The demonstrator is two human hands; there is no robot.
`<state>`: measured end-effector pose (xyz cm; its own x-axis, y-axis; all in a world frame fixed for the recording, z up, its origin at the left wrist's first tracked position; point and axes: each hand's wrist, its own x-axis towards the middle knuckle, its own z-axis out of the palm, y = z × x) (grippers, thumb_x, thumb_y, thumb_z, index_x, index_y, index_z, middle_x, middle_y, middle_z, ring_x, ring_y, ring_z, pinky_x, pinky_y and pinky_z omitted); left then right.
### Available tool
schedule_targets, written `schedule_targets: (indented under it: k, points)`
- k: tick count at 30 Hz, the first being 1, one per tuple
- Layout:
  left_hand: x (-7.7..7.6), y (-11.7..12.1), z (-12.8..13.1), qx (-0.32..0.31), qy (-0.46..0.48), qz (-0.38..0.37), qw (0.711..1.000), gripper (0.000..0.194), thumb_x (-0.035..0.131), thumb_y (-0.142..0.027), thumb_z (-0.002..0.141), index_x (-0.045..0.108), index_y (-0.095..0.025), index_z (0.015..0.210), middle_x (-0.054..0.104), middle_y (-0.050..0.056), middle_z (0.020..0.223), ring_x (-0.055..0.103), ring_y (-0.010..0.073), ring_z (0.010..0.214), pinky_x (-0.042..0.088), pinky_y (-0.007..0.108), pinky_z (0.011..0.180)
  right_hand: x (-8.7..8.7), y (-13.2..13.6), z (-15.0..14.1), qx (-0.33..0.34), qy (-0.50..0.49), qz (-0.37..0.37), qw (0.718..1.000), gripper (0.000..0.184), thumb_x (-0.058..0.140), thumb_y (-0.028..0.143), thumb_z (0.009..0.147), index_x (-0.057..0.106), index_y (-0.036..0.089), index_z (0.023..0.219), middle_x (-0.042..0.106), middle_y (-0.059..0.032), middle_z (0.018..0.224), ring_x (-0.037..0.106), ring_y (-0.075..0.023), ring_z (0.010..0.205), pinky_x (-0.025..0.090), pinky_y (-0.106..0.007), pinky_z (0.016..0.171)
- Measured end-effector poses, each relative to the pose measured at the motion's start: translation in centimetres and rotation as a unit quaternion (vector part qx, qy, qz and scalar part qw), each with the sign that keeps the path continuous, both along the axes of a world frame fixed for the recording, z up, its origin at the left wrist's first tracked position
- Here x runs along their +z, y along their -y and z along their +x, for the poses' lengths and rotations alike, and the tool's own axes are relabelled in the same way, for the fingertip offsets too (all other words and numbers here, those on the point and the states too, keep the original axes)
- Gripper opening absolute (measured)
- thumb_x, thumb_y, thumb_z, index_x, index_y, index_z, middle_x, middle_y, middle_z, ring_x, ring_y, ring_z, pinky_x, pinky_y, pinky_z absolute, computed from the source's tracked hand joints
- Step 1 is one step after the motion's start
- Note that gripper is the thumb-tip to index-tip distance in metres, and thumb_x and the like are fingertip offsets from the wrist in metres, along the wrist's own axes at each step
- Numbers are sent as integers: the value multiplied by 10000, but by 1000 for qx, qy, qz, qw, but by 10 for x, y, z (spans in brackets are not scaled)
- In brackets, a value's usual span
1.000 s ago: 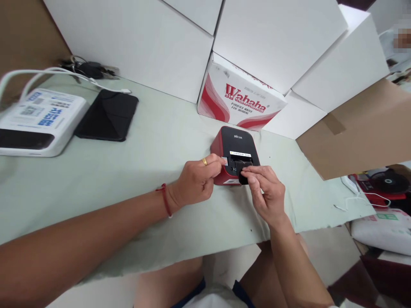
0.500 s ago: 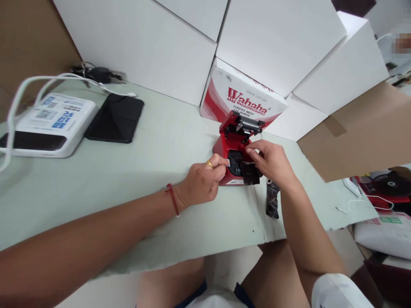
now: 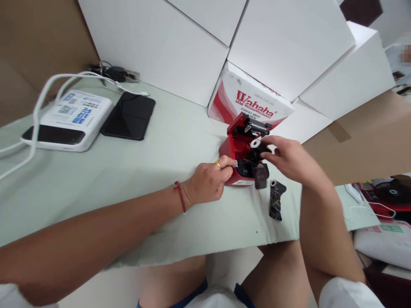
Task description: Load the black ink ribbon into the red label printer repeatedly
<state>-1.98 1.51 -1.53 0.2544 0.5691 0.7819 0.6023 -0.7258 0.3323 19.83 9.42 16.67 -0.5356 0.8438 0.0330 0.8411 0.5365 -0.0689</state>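
A small red label printer stands on the pale green table with its lid tipped up and back. My left hand is closed, its fingertips pinching the printer's left front edge. My right hand is closed on a black cartridge with a white spool end, holding it just above the open bay. A black flap hangs from the printer's front. A dark patterned piece lies on the table right of the printer.
White boxes and a red-and-white Wahaha carton stand behind the printer. A white device with a white cable, a black phone and keys lie at the left. Brown cardboard leans at the right.
The printer's lid has swung open. My right hand moved from the front flap into the bay and lifted out the black cartridge. A dark piece now lies on the table.
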Motion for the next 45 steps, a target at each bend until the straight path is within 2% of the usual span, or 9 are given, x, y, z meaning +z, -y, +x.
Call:
schedule_targets:
  k: [5,12,18,24,27,30,36,41,45]
  points:
    - [1,0,1,7,8,19,1000,284,501,-17,716,552,-216,912,769,122,1287,789,188,843,535,283,585,25,24,88,-62,-32,-89,994,469,645,559,981,788,243,1296,779,-56,830,616,-186,602,500,-319,554]
    - [-1,-1,2,9,-7,6,1000,264,513,-24,743,566,-212,922,753,134,1286,789,209,873,550,295,586,-47,23,98,-85,-31,-249,964,323,638,354,959,810,222,1197,835,-84,1205,783,-234,988,631,-356,864]
    - [1,0,1,13,-14,-5,1000,242,515,-26,763,558,-211,914,746,130,1306,796,200,916,569,287,621,-75,11,119,-220,15,-104,970,470,593,300,999,744,133,1411,783,-172,1350,767,-253,1008,592,-437,1011]
    - [3,0,1,11,-18,4,1000,235,507,-22,781,571,-202,916,744,142,1282,786,203,889,552,291,585,-96,2,128,-187,31,-129,973,397,684,174,872,833,199,1239,803,-129,1312,762,-289,1181,577,-380,1026]
    - [0,0,0,6,-22,-16,1000,262,520,-27,765,600,-201,944,731,145,1326,782,224,931,581,299,622,-85,8,128,-167,27,-149,974,385,700,178,851,837,202,1211,817,-125,1265,774,-280,1110,592,-384,988]
    - [-3,-1,0,3,-18,-21,1000,270,524,-34,742,595,-206,937,733,142,1344,782,221,928,584,298,629,-43,23,129,-121,3,-202,972,370,727,339,911,829,246,1254,835,-81,1213,788,-241,992,629,-362,902]
    - [-1,-2,1,14,-6,21,1000,252,507,-21,750,560,-213,905,754,128,1267,778,192,854,557,279,595,35,38,79,36,-68,-184,980,482,669,567,1005,795,291,1379,836,-82,1134,765,-218,887,626,-326,776]
    - [1,1,0,8,-22,0,1000,258,526,-24,764,599,-199,939,729,140,1335,783,204,922,585,290,648,12,6,2,55,-26,-81,995,434,659,315,977,781,298,1392,831,-23,1109,727,-166,814,583,-298,788]
    - [0,2,0,17,-50,-36,998,273,535,-48,780,633,-188,992,712,154,1368,771,218,897,604,318,659,-11,-19,-38,34,60,-112,991,359,668,175,926,817,236,1247,817,-8,940,666,-132,685,507,-254,682]
